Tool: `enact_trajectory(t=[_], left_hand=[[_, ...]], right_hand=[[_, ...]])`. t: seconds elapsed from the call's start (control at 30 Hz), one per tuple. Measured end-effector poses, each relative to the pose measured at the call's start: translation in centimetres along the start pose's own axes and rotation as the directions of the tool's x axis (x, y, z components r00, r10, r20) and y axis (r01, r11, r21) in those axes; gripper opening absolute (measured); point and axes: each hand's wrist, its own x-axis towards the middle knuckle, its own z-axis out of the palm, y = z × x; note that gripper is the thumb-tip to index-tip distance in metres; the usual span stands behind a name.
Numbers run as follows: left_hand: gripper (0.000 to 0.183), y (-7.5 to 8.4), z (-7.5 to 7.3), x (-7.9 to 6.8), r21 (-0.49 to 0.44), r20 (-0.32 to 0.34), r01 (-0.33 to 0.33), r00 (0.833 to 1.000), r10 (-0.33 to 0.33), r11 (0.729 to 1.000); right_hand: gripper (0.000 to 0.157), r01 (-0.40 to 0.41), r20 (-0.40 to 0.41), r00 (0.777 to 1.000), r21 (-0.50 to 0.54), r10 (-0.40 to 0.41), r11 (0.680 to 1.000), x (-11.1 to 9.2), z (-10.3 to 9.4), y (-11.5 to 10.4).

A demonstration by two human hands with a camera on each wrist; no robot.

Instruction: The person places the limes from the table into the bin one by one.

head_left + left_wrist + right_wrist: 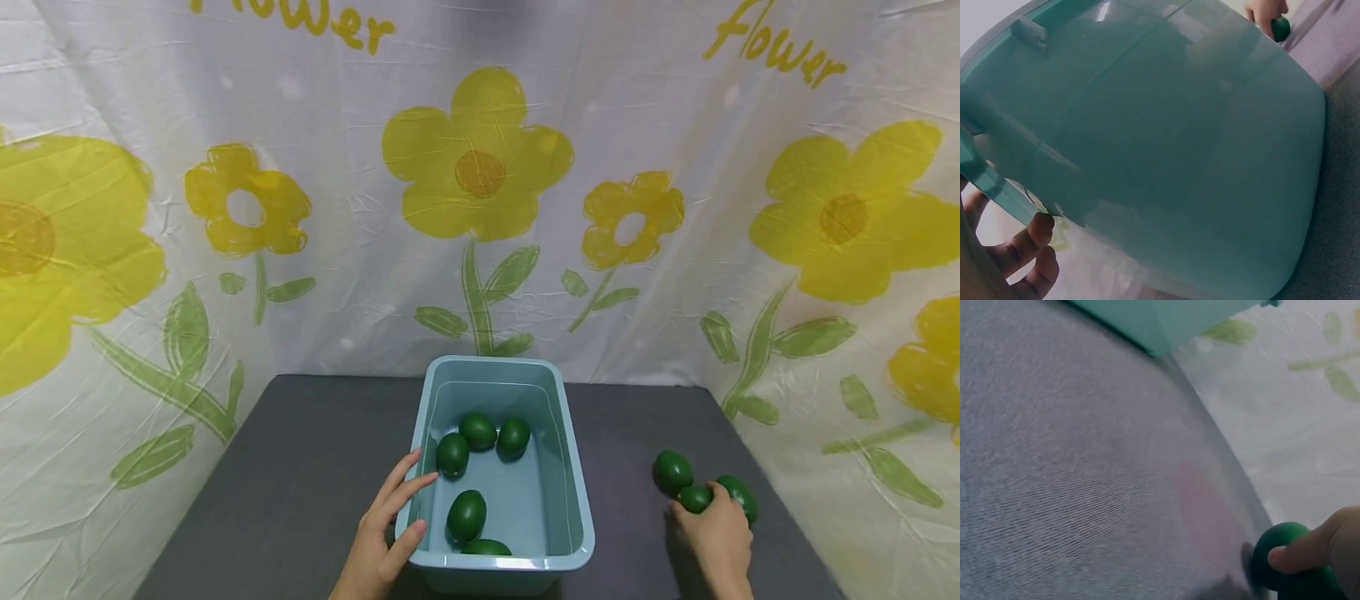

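Head view, grey table [315, 458], flowered curtain [345, 283], left fingers [408, 490] apart, right fingers [722, 497] pinching fruit [694, 498]

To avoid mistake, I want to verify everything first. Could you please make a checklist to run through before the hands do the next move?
1. Right hand has a grip on a green oval fruit: ok, thumb on it, fingers curled over.
2. That fruit is off the grey table: cannot tell, its underside is hidden.
3. It is well apart from its neighbours: not ok, one fruit lies close beyond, another close to its right.
4. Blue-green plastic tub stands upright, uncovered: ok.
5. Tub has room: ok, five fruits show, bare floor at right.
6. Left hand is at the tub: ok, fingers at the left rim.
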Motion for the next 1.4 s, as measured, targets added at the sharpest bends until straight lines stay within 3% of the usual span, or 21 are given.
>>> enact_trajectory(t=[0.17, 0.43, 0.63, 1.0, 1.23, 1.4], left_hand=[[0.051, -0.1, 0.0, -0.1, 0.032, -0.009, -0.006, 1.0, 0.006, 0.999], [0.051, -0.2, 0.1, 0.0, 0.019, -0.001, -0.022, 1.0, 0.022, 1.0], [0.051, -0.2, 0.1, 0.0, 0.014, 0.008, -0.014, 1.0, 0.014, 1.0], [0.049, 0.0, 0.0, -0.1, 0.03, 0.0, 0.007, 1.0, -0.007, 1.0], [0.05, -0.2, 0.2, -0.1, 0.04, -0.014, 0.042, 0.999, -0.041, 0.998], [0.051, -0.3, 0.2, -0.1, 0.036, -0.016, 0.055, 0.998, -0.055, 0.998]], right_hand=[[0.084, 0.064, -0.073, 0.995, 0.029, -0.062, 0.997, 0.1, -0.4, -0.4], [0.093, 0.05, -0.1, 0.994, 0.144, -0.035, 0.988, -0.2, -1.3, -1.8], [0.097, 0.038, -0.031, 0.999, 0.272, -0.031, 0.962, -0.9, -2.1, -4.0], [0.086, 0.028, 0.088, 0.993, 0.486, -0.081, 0.874, -1.7, -2.4, -8.0], [0.073, -0.004, 0.152, 0.981, 0.638, -0.121, 0.77, -1.7, -2.8, -9.8], [0.066, -0.001, 0.152, 0.978, 0.682, -0.14, 0.731, -1.9, -3.1, -11.1]])
